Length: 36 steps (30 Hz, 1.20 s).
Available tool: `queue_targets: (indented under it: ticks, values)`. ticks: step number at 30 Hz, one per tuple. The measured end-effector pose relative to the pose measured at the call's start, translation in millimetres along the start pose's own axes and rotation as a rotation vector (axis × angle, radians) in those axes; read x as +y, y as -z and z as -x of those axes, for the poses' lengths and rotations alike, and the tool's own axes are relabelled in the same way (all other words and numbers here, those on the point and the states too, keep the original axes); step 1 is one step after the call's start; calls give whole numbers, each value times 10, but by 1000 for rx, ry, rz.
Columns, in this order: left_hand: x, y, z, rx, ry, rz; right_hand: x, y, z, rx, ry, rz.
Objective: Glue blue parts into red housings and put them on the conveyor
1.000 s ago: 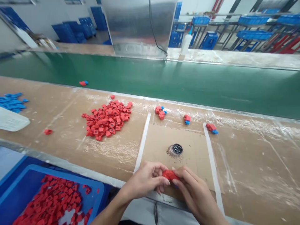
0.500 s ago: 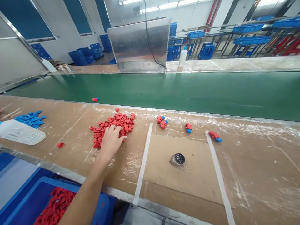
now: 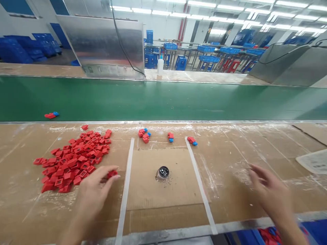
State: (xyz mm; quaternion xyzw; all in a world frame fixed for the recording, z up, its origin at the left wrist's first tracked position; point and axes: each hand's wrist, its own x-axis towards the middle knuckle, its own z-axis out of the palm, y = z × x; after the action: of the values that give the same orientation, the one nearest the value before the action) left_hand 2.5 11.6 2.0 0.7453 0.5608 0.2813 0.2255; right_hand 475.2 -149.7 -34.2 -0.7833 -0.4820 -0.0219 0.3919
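Cardboard-topped bench is being worked at: a red plastic piece is being pinched by the fingertips of the left hand, just beside a big red pile, while the right hand is being held open, fingers spread, near the bench edge, with a green conveyor belt beyond.

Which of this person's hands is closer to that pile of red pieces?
The left. The left hand is at the pile of red plastic pieces' lower right edge, with one red piece at its fingertips. The right hand is far off to the pile's right.
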Motion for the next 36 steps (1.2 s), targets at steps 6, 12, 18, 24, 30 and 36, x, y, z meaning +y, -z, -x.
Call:
queue_targets:
  ticks: [6, 12, 18, 24, 30, 36]
  values:
    - [36, -494, 505, -49, 194, 394, -359, -1019, -841, -242, 22, 17]
    - [140, -589, 713, -134, 337, 635, -584, -1236, -946, -388, 138, -21]
    - [594, -835, 621, -262, 234, 671, -654, -1136, -756, -383, 193, -53]
    - [760, -1019, 683, -338, 238, 689, -861, -817, -456, -408, 126, -137]
    - [709, -1021, 725, -351, 282, 813, -1358, -499, -45, -525, 292, -208]
    - [743, -959, 760, -359, 260, 827, -1601, -545, 215, -448, 531, -82]
